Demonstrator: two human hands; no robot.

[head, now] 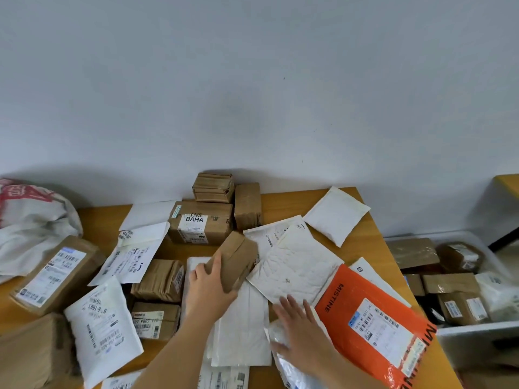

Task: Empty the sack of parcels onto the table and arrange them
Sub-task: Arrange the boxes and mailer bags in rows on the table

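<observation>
From the head view, the wooden worktop (pixel 373 220) is strewn with parcels. The left hand (pixel 209 287) grips a small brown parcel (pixel 236 259) near the middle, fingers curled over its near end and thumb along its side, the parcel tilted with its far end raised. The right hand (pixel 302 327) lies flat with fingers spread, its grip holding nothing, resting on a clear plastic mailer (pixel 283 360) and the near edge of a white padded envelope (pixel 295 265).

Just right of that hand lies an orange mailer (pixel 376 318) marked MISTINE, reaching to the worktop's near right edge. A white pouch (pixel 335 214) sits at the far right corner. At the far middle, against the wall, stands a BAHA box (pixel 200 220) with a taped brown bundle (pixel 213 188) on top and another brown box (pixel 247 206) beside it. The sack (pixel 31 220), white with red print, slumps at the far left. Near it lie a large labelled carton (pixel 56 272) and a white bag (pixel 102 329) with barcodes.

Off the worktop to the right, a white bin (pixel 477 331) holds more brown boxes.
</observation>
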